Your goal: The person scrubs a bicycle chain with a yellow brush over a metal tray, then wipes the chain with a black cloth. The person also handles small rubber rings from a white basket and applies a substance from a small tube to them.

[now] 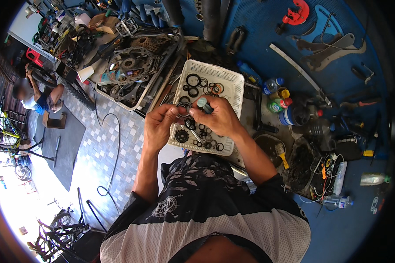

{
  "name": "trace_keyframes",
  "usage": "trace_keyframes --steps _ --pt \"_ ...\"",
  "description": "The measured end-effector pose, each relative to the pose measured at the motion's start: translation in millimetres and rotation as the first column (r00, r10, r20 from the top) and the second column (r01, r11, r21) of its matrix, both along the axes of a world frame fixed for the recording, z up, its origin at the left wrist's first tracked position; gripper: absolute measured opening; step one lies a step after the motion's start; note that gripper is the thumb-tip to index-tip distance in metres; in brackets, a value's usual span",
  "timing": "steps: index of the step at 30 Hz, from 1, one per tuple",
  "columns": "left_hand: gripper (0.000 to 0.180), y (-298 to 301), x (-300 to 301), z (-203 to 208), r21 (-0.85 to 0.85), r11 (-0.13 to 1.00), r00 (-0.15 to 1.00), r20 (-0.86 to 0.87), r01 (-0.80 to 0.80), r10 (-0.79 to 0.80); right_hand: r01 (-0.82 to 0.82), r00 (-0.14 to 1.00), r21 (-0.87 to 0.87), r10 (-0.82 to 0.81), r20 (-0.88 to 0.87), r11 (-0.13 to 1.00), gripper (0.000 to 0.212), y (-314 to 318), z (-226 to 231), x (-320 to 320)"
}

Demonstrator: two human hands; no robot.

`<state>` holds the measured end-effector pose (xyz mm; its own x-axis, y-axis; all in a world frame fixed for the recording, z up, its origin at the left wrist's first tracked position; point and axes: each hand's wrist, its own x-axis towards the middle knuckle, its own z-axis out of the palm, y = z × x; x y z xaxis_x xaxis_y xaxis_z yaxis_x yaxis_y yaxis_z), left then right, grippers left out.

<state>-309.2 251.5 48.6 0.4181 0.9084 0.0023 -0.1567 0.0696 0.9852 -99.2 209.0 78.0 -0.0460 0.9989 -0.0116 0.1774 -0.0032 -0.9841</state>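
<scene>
Over a white perforated basket (235, 87), my left hand (159, 125) pinches a metal ring (184, 105) between thumb and fingers. The thumb and fingertips of my right hand (219, 117) meet the same ring from the other side. Tucked in my right hand is a tool with a grey-green round handle end (202, 102); its tip cannot be made out. Inside the basket lie several black rings (192, 80), smaller seals or bearings (207, 143) and a dark toothed sprocket (182, 136).
A tray of metal gaskets and parts (129, 65) stands left of the basket. Bottles (278, 104), a yellow-handled brush (281, 155) and cables (327, 175) crowd the bench at right. Tools hang on the blue wall. A person (41, 96) sits by a bicycle wheel (77, 94) at far left.
</scene>
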Motion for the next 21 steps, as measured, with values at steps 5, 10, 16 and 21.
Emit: trace_keyframes --steps 5,10,16,21 --pt "0.021 -5.5 3.6 0.1 -0.016 0.998 0.998 0.016 0.054 -0.054 0.049 0.996 -0.020 -0.050 -0.071 0.999 0.022 -4.0 2.9 -3.1" --pt "0.016 -7.3 3.5 1.2 0.024 0.998 0.999 0.007 0.051 -0.051 0.049 0.999 -0.008 -0.049 -0.020 0.999 0.019 -5.4 2.3 -3.9" --pt "0.018 -13.7 9.4 3.3 0.027 1.000 0.996 0.092 -0.003 0.000 0.030 0.995 0.015 -0.029 -0.093 0.999 0.020 -8.8 7.0 -8.3" --pt "0.017 -15.7 6.0 6.1 0.035 0.999 0.996 0.083 0.028 -0.031 -0.020 0.999 0.063 0.022 -0.029 0.998 0.023 -14.8 14.6 -4.7"
